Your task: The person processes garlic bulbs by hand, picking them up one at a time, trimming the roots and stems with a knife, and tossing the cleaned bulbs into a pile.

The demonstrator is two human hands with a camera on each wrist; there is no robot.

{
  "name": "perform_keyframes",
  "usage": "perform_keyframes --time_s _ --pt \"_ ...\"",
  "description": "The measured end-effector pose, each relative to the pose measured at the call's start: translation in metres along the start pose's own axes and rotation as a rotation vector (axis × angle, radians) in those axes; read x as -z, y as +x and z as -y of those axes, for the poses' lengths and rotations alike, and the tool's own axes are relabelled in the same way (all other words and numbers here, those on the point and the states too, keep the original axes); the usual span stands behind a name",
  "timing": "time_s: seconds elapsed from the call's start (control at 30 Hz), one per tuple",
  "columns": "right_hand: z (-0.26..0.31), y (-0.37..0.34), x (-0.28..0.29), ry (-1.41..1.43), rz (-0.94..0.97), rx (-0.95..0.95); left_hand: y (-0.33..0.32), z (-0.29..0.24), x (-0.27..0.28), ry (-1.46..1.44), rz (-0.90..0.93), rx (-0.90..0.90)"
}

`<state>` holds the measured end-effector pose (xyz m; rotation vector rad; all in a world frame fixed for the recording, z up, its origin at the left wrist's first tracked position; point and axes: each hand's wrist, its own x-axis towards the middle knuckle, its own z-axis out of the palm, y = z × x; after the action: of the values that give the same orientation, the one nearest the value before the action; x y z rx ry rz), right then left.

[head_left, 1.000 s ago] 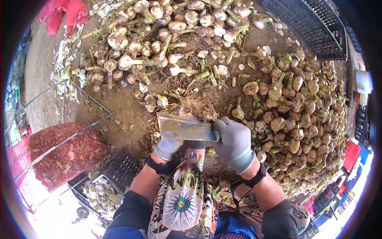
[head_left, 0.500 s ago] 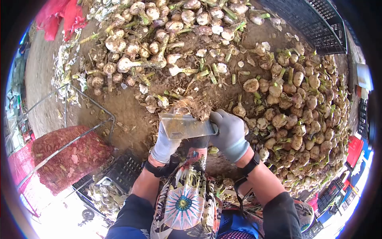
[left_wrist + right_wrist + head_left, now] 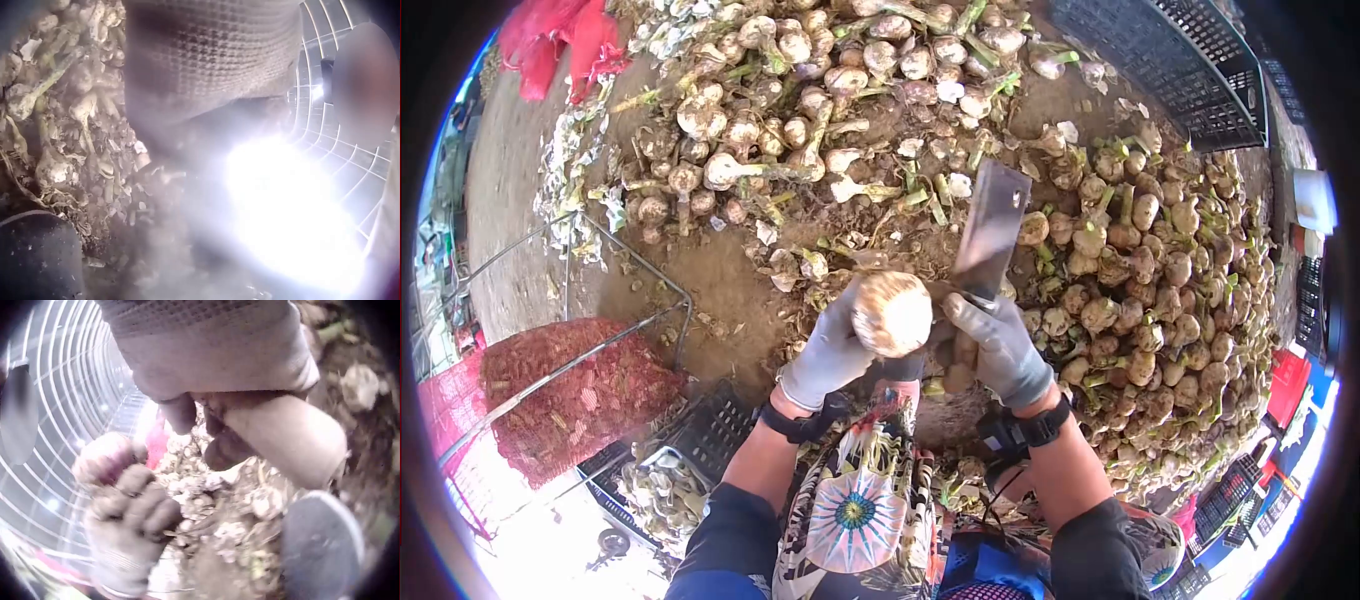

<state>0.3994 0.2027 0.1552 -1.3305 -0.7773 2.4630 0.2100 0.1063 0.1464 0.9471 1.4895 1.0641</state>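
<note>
In the head view my gloved left hand (image 3: 828, 350) grips a large pale garlic bulb (image 3: 892, 314), blurred, its rounded side facing up. My gloved right hand (image 3: 1003, 355) is closed round the handle of a broad knife, whose blade (image 3: 994, 225) points away from my body, just right of the bulb and apart from it. The right wrist view shows the knife's light handle (image 3: 287, 437) under the right glove (image 3: 212, 350), and the left hand (image 3: 128, 531) with its fingers curled at the purplish bulb (image 3: 106, 459). Only the glove (image 3: 212, 56) shows clearly in the left wrist view.
Garlic with stems (image 3: 730, 170) lies on the soil ahead; a large heap of trimmed bulbs (image 3: 1140, 290) spreads to the right. Black crates (image 3: 1170, 70) stand back right. A full red mesh sack (image 3: 580, 390) and a metal frame (image 3: 650, 262) are at left.
The knife has swung from lying crosswise over the left hand to pointing away at the right. The bulb has turned and come nearer, its rooty end no longer facing away.
</note>
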Motion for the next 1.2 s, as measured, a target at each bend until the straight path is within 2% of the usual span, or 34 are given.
perform_keyframes --time_s 0.03,0.07,0.13,0.17,0.2,0.27,0.33,0.37,0.4,0.47,0.5,0.53,0.57,0.6,0.63,0.67,0.7,0.73,0.8,0.83,0.87,0.9,0.93,1.0,1.1,1.17,1.2 --pt "-0.005 0.004 0.013 -0.048 0.134 -0.078 0.002 0.0 -0.003 0.254 -0.032 -0.174" --pt "-0.007 0.005 0.008 -0.049 0.134 -0.082 0.003 0.009 -0.001 0.252 -0.033 -0.171" --pt "-0.009 0.012 -0.008 0.029 0.077 0.213 0.002 0.032 0.004 0.474 -0.317 -0.319" --pt "-0.001 0.007 -0.005 0.08 0.136 0.132 0.002 0.009 -0.001 0.181 -0.52 -0.066" --pt "0.002 0.006 -0.01 -0.08 0.102 0.196 -0.005 0.032 0.017 -0.238 -0.447 0.207" --pt "0.008 0.012 -0.018 -0.343 0.177 0.284 -0.006 0.025 0.013 -0.822 -0.153 0.298" --pt "-0.004 0.024 -0.014 -0.763 0.049 0.582 -0.006 0.02 0.002 -0.639 -0.186 0.315" --pt "0.001 0.023 -0.018 -0.923 -0.042 0.602 -0.006 0.003 0.002 -0.553 -0.16 0.238" --pt "0.007 0.02 -0.019 -0.923 -0.043 0.593 -0.005 0.005 0.005 -0.557 -0.16 0.246" --pt "0.018 0.016 -0.019 -1.097 -0.105 0.269 -0.003 0.005 0.016 -0.316 -0.124 0.391" --pt "0.005 0.026 0.0 -1.225 -0.146 0.222 -0.002 0.004 0.016 -0.366 -0.15 0.397" --pt "-0.013 0.033 0.026 -1.383 -0.212 0.175 0.002 -0.002 0.013 -0.309 -0.146 0.302" --pt "-0.034 0.039 0.051 -1.199 -0.233 0.191 0.008 -0.011 0.004 -0.251 -0.14 0.214" --pt "-0.054 0.038 0.064 -1.012 -0.236 0.185 0.012 -0.024 -0.014 -0.205 -0.041 0.11" --pt "-0.063 0.033 0.062 -1.012 -0.207 0.17 0.026 -0.055 -0.028 0.152 0.233 -0.043" --pt "-0.066 0.029 0.061 -0.888 -0.227 0.145 0.037 -0.061 -0.049 0.139 0.231 -0.545" --pt "-0.065 0.024 0.062 -0.767 -0.254 0.12 0.034 -0.063 -0.068 -0.069 0.237 -0.516" --pt "-0.062 0.018 0.063 -0.646 -0.288 0.097 0.035 -0.059 -0.063 -0.071 0.233 -0.517" --pt "-0.05 0.012 0.066 -0.393 -0.356 0.064 0.044 -0.045 -0.034 0.284 0.032 -0.599" --pt "-0.045 0.013 0.067 -0.339 -0.382 0.189 0.046 -0.026 -0.016 0.406 -0.035 -0.534" --pt "-0.034 0.009 0.071 -0.291 -0.439 0.121 0.035 -0.008 0.003 0.613 -0.105 -0.386" --pt "-0.033 0.009 0.075 -0.223 -0.446 0.125 0.025 0.011 0.02 0.84 -0.12 -0.132" --pt "-0.034 0.011 0.076 -0.156 -0.452 0.126 0.021 0.025 0.033 1.066 -0.056 0.298" --pt "-0.04 0.016 0.068 -0.227 -0.453 0.148 0.005 0.09 0.063 1.2 -0.186 0.232" --pt "-0.051 0.023 0.048 -0.372 -0.367 0.205 -0.001 0.098 0.071 1.13 -0.254 0.348" --pt "-0.041 0.021 0.027 -0.359 -0.31 0.172 -0.002 0.087 0.064 0.48 -0.367 0.356" --pt "-0.04 0.019 0.019 -0.344 -0.254 0.128 -0.003 0.078 0.056 0.479 -0.363 0.356"
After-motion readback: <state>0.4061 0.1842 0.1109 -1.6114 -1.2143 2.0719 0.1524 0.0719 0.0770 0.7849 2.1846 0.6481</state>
